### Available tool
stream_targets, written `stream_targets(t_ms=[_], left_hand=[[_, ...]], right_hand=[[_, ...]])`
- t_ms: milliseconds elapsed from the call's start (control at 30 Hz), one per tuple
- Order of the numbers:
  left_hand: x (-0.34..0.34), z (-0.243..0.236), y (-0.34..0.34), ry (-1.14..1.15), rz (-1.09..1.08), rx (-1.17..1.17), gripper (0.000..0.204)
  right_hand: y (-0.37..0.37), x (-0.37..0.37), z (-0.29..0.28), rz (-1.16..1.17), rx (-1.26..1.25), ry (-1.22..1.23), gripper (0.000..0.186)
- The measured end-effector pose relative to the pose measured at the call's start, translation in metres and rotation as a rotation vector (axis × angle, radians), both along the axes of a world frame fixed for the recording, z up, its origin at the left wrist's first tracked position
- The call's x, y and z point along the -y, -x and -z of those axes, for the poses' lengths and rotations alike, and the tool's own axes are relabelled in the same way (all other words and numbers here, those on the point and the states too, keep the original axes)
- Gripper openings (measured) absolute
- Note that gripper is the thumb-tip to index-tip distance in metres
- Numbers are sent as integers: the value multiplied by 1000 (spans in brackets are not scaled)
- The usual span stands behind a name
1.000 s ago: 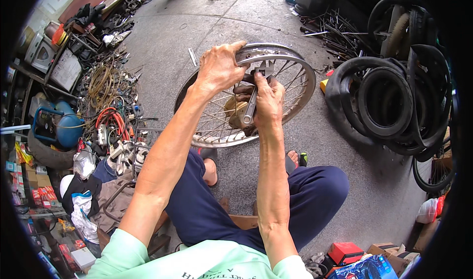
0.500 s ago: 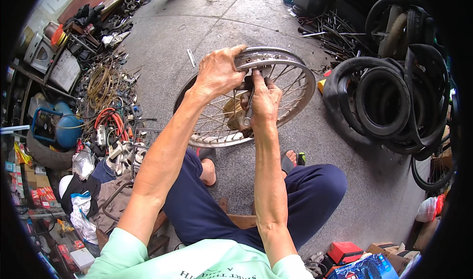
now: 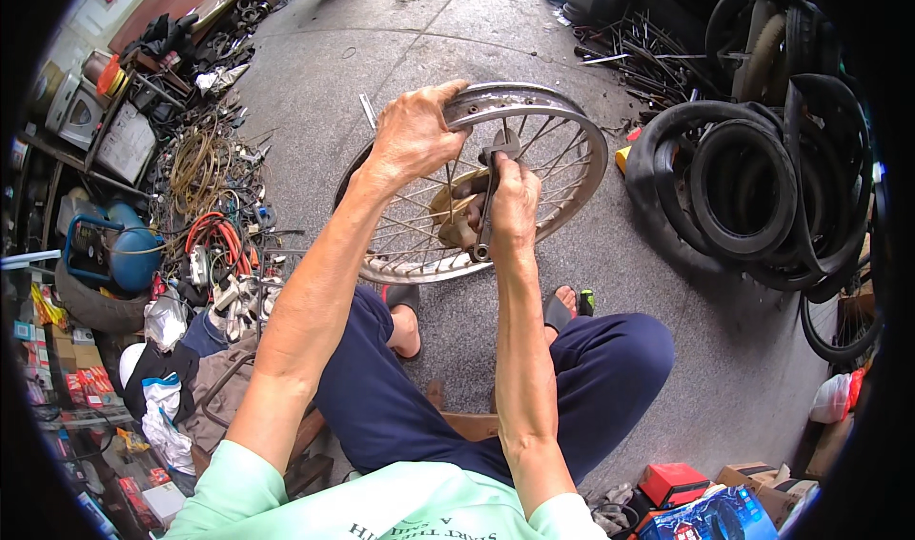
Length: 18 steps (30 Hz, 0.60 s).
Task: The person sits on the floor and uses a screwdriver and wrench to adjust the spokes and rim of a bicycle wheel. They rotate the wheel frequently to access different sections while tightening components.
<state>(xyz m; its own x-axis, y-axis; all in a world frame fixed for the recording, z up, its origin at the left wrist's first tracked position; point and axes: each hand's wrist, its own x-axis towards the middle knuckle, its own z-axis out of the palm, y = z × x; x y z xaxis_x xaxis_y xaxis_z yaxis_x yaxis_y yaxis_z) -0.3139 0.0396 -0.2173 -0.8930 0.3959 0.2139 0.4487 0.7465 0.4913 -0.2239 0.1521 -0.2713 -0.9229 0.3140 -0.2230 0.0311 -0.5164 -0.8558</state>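
A bare spoked wheel (image 3: 595, 163) without a tyre tilts up from the floor in front of my knees. My left hand (image 3: 416, 135) is closed over its rim at the upper left. In my right hand (image 3: 515, 204) is an adjustable wrench (image 3: 505, 143), held upright inside the rim. The wrench jaw points up and sits among the spokes just below the rim; the fingers partly hide its handle. Whether the jaw touches a spoke, I cannot tell. Behind the wrench, the dull brass-coloured hub (image 3: 444, 206) shows in part.
Black tyres and tubes (image 3: 742, 192) are heaped on the right, below a pile of metal rods (image 3: 643, 59). Tangled cables (image 3: 205, 163) and a blue compressor tank (image 3: 132, 249) lie to the left. Boxes (image 3: 672, 485) stand at the lower right. My feet flank the wheel's near side.
My right hand has shifted slightly down from the rim, and the wrench jaw now shows clearly. The wheel has tipped slightly, its upper rim moving a little left, with my left hand still on it.
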Motion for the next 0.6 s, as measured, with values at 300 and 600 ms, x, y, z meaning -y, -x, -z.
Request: stream_targets(t_ms=[300,600], left_hand=[[0,1,-2,37,-3,-32,54],[2,2,-2,35,6,-36,54]], right_hand=[[1,1,3,43,4,-18,46],[-3,3,-13,-27,68,8,39]])
